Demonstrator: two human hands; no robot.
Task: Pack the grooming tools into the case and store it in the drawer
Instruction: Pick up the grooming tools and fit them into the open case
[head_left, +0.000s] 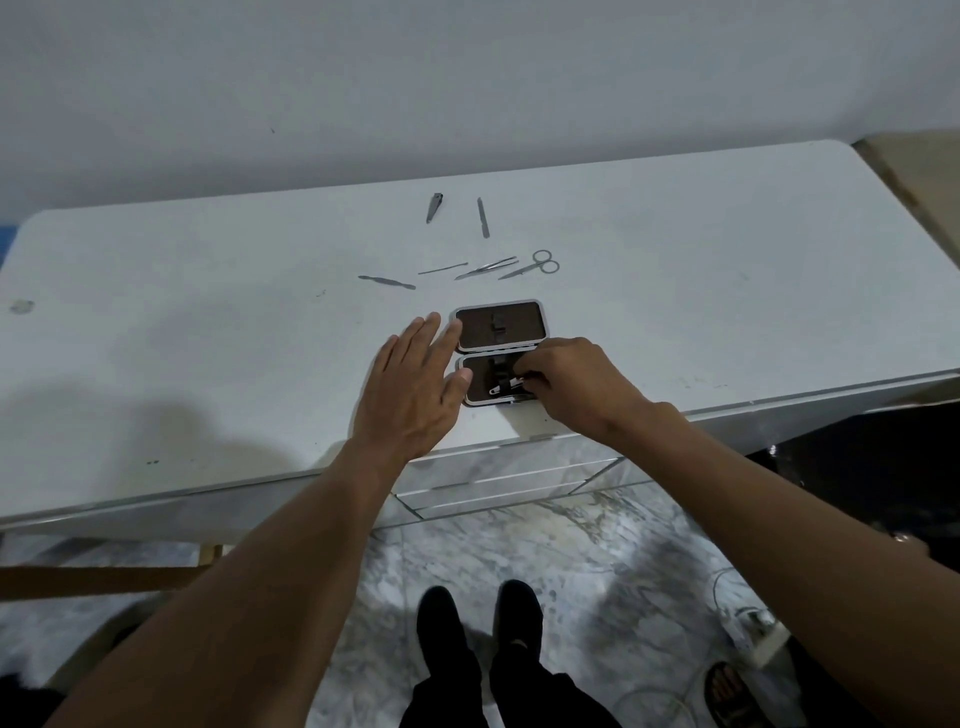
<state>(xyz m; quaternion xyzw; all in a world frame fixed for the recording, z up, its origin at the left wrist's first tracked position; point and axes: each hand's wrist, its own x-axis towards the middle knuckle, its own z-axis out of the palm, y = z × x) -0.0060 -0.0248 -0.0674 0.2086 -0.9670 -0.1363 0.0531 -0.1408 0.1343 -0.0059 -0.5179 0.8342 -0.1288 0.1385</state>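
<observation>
you're packing: your right hand (566, 379) pinches a tool into the open case (498, 353) at the table (208, 338) edge, left hand (410, 384) flat and released, steadying it. next, fetch the scissors (532, 265).

Two bare forearms, no sleeves in view, no watch or bracelet on either wrist. Left hand (410, 384) and right hand (576, 384) without rings or gloves, nails short. Lower down, near the bottom edge, dark trousers (498, 696) with narrow legs, and a pair of black shoes (441, 623) with rounded toes.
</observation>
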